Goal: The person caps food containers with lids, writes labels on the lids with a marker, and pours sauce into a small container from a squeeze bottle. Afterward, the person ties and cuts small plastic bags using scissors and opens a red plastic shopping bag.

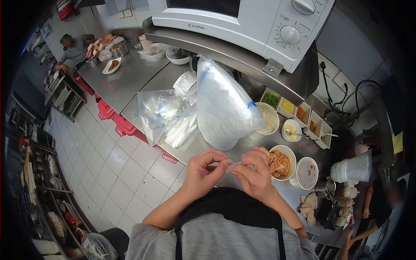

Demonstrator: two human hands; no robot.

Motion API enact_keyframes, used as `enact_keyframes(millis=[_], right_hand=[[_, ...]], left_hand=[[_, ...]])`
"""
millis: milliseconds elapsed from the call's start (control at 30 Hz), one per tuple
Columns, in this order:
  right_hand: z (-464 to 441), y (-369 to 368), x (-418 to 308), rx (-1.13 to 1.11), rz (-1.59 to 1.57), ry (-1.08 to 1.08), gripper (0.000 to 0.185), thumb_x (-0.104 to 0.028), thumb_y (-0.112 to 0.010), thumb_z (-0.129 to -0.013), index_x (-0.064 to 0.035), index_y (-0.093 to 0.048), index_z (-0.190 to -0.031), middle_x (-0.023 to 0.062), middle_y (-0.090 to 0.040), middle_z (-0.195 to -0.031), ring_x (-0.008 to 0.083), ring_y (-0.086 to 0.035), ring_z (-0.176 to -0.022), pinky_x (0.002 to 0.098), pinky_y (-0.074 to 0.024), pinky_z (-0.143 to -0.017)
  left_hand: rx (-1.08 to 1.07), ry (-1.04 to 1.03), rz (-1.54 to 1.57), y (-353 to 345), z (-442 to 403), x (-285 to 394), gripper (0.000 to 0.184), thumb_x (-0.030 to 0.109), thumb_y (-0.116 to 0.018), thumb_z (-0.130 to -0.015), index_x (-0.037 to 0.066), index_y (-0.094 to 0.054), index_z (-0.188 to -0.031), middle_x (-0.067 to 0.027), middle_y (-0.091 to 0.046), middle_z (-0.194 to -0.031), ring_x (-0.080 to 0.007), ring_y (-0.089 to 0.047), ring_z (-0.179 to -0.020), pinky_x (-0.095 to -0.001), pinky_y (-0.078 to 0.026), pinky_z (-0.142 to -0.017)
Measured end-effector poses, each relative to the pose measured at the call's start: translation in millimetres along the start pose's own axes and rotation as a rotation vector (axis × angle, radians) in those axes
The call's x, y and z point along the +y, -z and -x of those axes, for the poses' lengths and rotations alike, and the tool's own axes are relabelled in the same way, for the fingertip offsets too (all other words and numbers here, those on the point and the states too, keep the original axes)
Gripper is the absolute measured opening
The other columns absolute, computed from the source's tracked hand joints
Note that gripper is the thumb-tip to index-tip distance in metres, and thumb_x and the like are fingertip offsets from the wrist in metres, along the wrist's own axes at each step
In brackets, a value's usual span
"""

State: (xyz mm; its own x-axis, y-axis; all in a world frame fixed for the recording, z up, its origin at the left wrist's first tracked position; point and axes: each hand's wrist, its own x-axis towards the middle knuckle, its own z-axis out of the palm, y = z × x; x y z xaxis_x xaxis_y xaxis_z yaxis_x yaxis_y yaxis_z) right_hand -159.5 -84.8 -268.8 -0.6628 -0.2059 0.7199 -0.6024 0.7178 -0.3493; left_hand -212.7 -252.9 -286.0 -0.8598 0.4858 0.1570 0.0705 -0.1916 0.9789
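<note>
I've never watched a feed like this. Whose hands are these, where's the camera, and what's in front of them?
There's no machine here: these are a person's bare hands. The single picture comes from a camera on their head, looking forward and down. The left hand and right hand pinch what looks like clear plastic between them. On the steel counter ahead sit a bulging clear bag, a bowl of orange-brown food and a lidded tub. A white oven stands above.

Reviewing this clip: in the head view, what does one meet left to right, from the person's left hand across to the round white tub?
Left hand, clear plastic, right hand, white bowl of orange-brown food, round white tub.
</note>
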Motion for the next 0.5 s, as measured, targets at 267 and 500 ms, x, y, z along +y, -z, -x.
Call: enact_keyframes(millis=[267, 500], right_hand=[[20.2, 5.8, 3.7, -0.054, -0.257, -0.149, 0.015, -0.003, -0.063, -0.075, -0.0043, -0.057, -0.088, 0.0068, -0.053, -0.083, 0.0237, -0.054, -0.079, 0.038, -0.0424, -0.075], [23.7, -4.5, 10.2, -0.224, -0.458, -0.775, 0.028, -0.002, -0.053, -0.085, -0.0022, -0.043, -0.111, 0.0162, -0.056, -0.079, 0.0245, -0.056, -0.065, 0.0353, -0.0458, -0.061]], left_hand=[[0.31, 0.028, 0.028, 55.8, -21.3, -0.9, 0.016, 0.016, -0.056, -0.091, 0.0, -0.059, -0.089, -0.0001, -0.06, -0.081, -0.0055, -0.055, -0.067, -0.0186, -0.044, -0.059], [0.575, 0.106, -0.075, 115.6, -25.1, -45.2, 0.026, 0.031, -0.043, -0.096, 0.007, -0.052, -0.089, 0.0032, -0.047, -0.06, -0.0059, -0.041, -0.046, -0.0198, -0.034, -0.045]])
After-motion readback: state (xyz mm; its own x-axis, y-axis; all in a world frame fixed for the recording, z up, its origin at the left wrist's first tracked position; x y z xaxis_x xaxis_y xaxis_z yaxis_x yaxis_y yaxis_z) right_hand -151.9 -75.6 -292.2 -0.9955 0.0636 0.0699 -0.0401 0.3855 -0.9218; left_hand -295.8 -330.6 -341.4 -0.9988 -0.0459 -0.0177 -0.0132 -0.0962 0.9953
